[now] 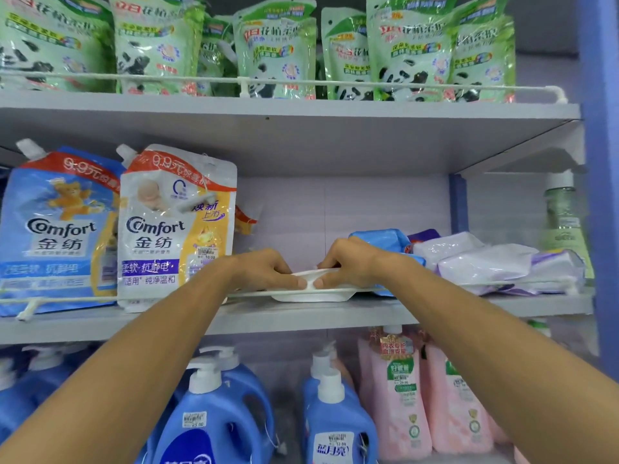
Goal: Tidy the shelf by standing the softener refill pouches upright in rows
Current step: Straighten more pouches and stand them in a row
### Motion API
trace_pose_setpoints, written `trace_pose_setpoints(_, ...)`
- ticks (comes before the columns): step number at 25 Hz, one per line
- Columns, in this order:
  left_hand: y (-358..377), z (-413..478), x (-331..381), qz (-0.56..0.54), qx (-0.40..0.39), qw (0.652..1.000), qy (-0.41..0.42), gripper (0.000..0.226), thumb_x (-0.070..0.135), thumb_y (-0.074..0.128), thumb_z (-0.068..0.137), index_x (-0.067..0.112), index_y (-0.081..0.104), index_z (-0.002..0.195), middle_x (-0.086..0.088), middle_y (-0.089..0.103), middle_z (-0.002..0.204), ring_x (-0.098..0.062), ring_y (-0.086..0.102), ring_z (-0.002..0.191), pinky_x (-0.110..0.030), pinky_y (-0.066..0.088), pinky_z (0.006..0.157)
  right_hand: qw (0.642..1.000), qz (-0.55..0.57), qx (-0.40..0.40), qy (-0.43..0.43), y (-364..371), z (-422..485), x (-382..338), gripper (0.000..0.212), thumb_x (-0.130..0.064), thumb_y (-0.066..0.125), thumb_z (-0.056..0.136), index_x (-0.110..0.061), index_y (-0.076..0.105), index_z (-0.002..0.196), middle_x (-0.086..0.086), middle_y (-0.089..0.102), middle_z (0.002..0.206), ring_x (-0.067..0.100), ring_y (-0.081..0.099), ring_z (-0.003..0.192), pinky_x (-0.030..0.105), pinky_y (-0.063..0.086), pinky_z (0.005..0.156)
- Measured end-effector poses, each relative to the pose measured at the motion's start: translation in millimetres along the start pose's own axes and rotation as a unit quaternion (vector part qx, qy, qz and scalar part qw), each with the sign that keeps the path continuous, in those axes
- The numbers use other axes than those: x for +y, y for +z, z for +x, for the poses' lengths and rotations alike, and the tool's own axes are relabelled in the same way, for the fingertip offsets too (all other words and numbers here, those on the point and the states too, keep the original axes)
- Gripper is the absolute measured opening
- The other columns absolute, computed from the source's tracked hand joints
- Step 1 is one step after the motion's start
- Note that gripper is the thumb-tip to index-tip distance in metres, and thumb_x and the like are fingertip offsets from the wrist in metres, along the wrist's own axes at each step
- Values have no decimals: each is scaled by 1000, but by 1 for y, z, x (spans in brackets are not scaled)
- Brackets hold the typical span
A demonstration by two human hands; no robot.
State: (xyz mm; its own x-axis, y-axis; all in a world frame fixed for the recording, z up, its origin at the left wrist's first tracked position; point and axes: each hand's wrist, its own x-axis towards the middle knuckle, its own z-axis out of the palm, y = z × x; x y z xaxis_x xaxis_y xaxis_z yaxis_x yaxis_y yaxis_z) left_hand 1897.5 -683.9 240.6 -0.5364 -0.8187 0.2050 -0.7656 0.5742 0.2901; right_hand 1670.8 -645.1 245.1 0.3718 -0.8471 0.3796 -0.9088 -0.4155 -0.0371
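A white Comfort pouch (174, 222) stands upright on the middle shelf (301, 316), and I take it as my mark. Just to the right of it a flat white pack (311, 294) lies on the shelf board, seen from its edge; I cannot say for sure that it is a pouch. Its upper flap is lifted a little and sits between the fingers of both hands. The left hand (268, 269), the one nearer to the mark, pinches the flap with the thumb in front and the fingers curled over the top. The right hand (348, 262) pinches it in the same way, and the two thumb tips almost meet. Both arms reach up and forward, knuckles upward, wrists close together. Further right of the mark, lying pouches (495, 262), white and lilac, are piled flat. On the left of the mark a blue Comfort pouch (57, 229) stands close against it.
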Motion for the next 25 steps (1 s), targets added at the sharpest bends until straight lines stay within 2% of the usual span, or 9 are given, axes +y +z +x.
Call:
trace_pose_setpoints(4,7,-6,-3,-36,66,997,19,50,54,64,98,8,82,89,-15,54,75,-18,42,66,-35,36,64,997,12,73,13,10,4,-1,36,-41,74,92,-6,80,85,11,79,86,19,51,64,43,52,69)
trace_pose_setpoints(6,5,-12,2,-42,97,994,17,52,45,64,101,4,73,71,-15,46,66,-15,36,57,-33,32,58,995,34,88,18,7,4,-5,41,-36,73,94,1,73,77,9,57,62,18,36,58,38,39,59)
trace_pose_setpoints(8,-3,-15,8,-40,128,991,18,56,44,65,101,8,61,59,-5,35,58,-14,31,52,-32,28,55,994,63,90,20,-2,4,-9,44,-35,73,95,1,70,71,5,42,61,19,32,59,33,32,57)
trace_pose_setpoints(12,-18,-20,13,-40,139,989,11,62,57,67,94,-4,76,86,-10,46,66,-19,43,61,-34,34,58,992,78,94,22,-20,5,-13,41,-36,73,95,-11,70,63,3,44,62,20,35,66,32,34,61)
trace_pose_setpoints(15,-25,-28,12,-61,150,987,17,60,64,72,87,4,78,90,-9,61,71,-20,55,68,-35,42,64,992,76,99,3,-30,6,-19,48,-36,72,95,-1,65,64,5,37,62,22,30,66,33,28,60)
trace_pose_setpoints(18,-34,-45,14,-138,150,978,48,45,62,77,83,19,82,96,-20,70,90,-19,61,76,-35,50,68,994,53,92,-15,-49,1,-31,52,-39,72,95,-14,57,53,-4,31,52,18,28,59,33,28,57)
trace_pose_setpoints(20,-40,-59,22,-164,141,974,71,30,51,78,88,25,83,103,-15,75,101,-17,69,82,-32,57,73,995,36,87,-30,-60,-7,-40,55,-41,72,95,-15,54,49,-5,33,51,16,28,56,32,29,55)
trace_pose_setpoints(23,-41,-82,36,-161,71,982,62,30,44,76,92,24,81,114,0,79,101,-16,76,91,-30,64,77,995,35,71,-59,-61,-30,-49,45,-43,73,94,-13,69,61,3,42,56,13,30,54,28,31,52)
trace_pose_setpoints(25,-32,-93,41,-110,-18,993,31,35,50,74,92,24,80,115,3,73,94,-17,71,87,-30,60,79,996,34,36,-75,-50,-47,-53,32,-45,74,92,-16,83,82,8,66,64,11,44,59,32,44,58)
